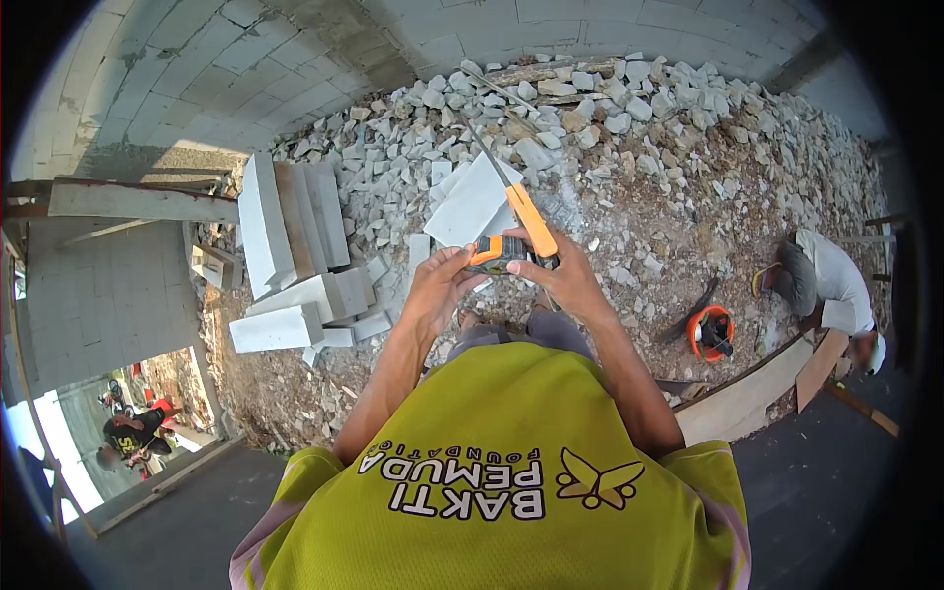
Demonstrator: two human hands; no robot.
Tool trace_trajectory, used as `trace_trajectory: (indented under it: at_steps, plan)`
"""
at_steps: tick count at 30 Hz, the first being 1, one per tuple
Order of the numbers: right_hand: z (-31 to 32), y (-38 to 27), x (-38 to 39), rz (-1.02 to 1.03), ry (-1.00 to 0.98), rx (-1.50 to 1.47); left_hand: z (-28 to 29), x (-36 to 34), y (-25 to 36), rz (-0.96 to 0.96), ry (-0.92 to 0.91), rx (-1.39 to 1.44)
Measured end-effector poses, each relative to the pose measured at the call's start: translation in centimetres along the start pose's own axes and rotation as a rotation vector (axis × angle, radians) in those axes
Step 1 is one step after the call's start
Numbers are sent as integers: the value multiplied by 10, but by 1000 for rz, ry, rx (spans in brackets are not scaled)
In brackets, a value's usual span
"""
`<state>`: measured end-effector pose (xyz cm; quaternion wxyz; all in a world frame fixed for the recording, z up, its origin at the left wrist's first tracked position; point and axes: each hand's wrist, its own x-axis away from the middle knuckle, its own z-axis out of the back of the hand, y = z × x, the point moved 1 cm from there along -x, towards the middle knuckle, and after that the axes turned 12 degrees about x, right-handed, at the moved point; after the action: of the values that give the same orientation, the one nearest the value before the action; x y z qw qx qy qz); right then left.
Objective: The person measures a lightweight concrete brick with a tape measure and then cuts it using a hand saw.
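Note:
An orange and black tape measure (497,252) is held between both hands in front of my body. My left hand (438,283) closes its thumb and fingers on the orange side of the case. At the black side, my right hand (570,280) touches the case with its thumb. The same hand also grips what looks like a hand saw, its orange handle (531,221) rising from the fingers and its long narrow blade (490,157) slanting up and left. Behind the blade a large white block (472,205) lies on the rubble.
Several pale blocks (280,329) are stacked at the left near a wooden beam (147,202). Broken stone (629,108) covers the ground up to the block wall (472,29). An orange bucket (710,332) holds dark items. A person (831,280) bends at the right; another (138,433) is far left.

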<state>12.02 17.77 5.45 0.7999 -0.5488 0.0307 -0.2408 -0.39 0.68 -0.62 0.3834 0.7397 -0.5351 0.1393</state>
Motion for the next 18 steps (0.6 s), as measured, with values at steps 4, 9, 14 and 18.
trace_trajectory:
  at_steps: [4, 9, 14, 18]
  plan:
    - [-3, 5, 2, -45, 60, 87, -12, 10, -8, -207, 77, -18]
    - [-8, 6, 9, -232, 43, -216, -20, 14, -6, -694, -25, -277]
    - [-14, 9, 17, -185, -74, -595, -22, 28, -6, -785, -248, -482]
    - [-15, -5, 17, 20, -52, -549, -22, 34, -3, -818, -283, -574]
